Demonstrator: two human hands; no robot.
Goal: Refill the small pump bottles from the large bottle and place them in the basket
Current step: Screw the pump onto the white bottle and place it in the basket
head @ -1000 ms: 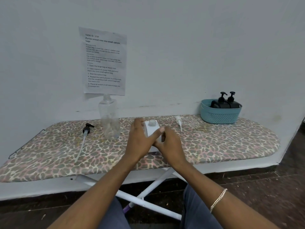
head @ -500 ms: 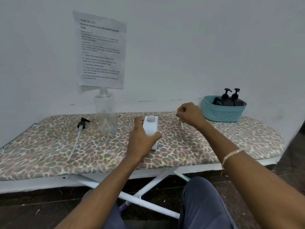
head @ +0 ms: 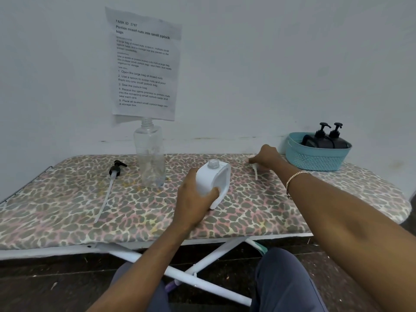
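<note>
My left hand [head: 194, 199] grips a small white bottle [head: 213, 181] with an open neck, its base on the ironing board. My right hand [head: 266, 156] reaches far right and pinches the head of a white pump [head: 255, 170] lying on the board, its tube pointing toward me. The large clear bottle [head: 149, 154] stands uncapped at the back centre-left. A black pump [head: 116, 169] with a long tube lies to its left. Two black pump bottles [head: 326, 140] sit in the teal basket [head: 315, 159] at the back right.
The ironing board [head: 67, 210] with a leopard-print cover stands against a white wall. A printed sheet [head: 144, 64] hangs on the wall behind the clear bottle. White board legs [head: 202, 282] and my knees show below the front edge.
My right hand left the white bottle and moved right and back to the white pump on the board, closing on it. My left hand kept hold of the white bottle.
</note>
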